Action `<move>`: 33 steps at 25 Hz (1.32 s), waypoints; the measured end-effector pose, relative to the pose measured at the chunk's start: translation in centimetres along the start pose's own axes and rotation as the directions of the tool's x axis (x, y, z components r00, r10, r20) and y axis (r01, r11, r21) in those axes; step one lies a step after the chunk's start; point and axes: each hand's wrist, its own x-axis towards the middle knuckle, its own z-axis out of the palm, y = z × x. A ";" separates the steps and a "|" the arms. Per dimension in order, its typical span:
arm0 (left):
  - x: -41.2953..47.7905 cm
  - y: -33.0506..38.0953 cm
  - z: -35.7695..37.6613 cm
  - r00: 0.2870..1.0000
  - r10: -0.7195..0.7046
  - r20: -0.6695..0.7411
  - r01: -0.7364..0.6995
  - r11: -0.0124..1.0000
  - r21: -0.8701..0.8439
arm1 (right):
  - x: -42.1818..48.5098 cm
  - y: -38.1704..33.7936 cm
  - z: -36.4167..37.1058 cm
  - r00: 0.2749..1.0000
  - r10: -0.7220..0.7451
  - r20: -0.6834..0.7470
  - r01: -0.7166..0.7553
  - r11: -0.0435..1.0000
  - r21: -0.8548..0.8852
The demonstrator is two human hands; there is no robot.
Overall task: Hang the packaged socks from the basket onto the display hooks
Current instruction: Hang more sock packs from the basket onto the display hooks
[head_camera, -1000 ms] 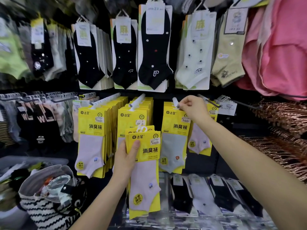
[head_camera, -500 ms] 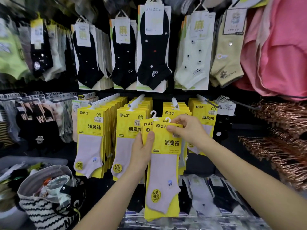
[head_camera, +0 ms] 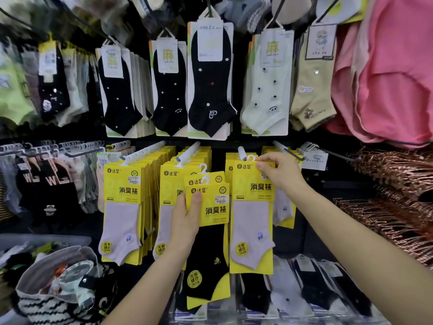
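Note:
My right hand (head_camera: 278, 173) pinches the top of a yellow pack with a pale sock (head_camera: 251, 221), its white hanger loop right at the tip of the third white display hook (head_camera: 241, 152). My left hand (head_camera: 186, 219) grips a small stack of yellow packs; the front one holds a black sock (head_camera: 208, 261), and another pack's top shows behind it. Full rows of the same yellow packs hang on the first hook (head_camera: 145, 150) and second hook (head_camera: 188, 152).
A striped bag with a grey lining (head_camera: 46, 294) sits at the lower left. Black and white socks (head_camera: 210, 80) hang on the row above, pink cloth (head_camera: 393, 73) at upper right, copper hangers (head_camera: 398, 191) to the right. More packed socks lie below.
My right hand took the pale-sock pack off the stack in my left hand and raised it to the third hook. The black-sock pack now fronts the stack in my left hand.

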 end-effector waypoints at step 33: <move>0.6 -0.7 -0.9 0.997 -0.022 -0.076 0.022 1.000 0.005 | 0.0 0.2 0.5 1.000 0.013 -0.023 -0.014 0.999 -0.039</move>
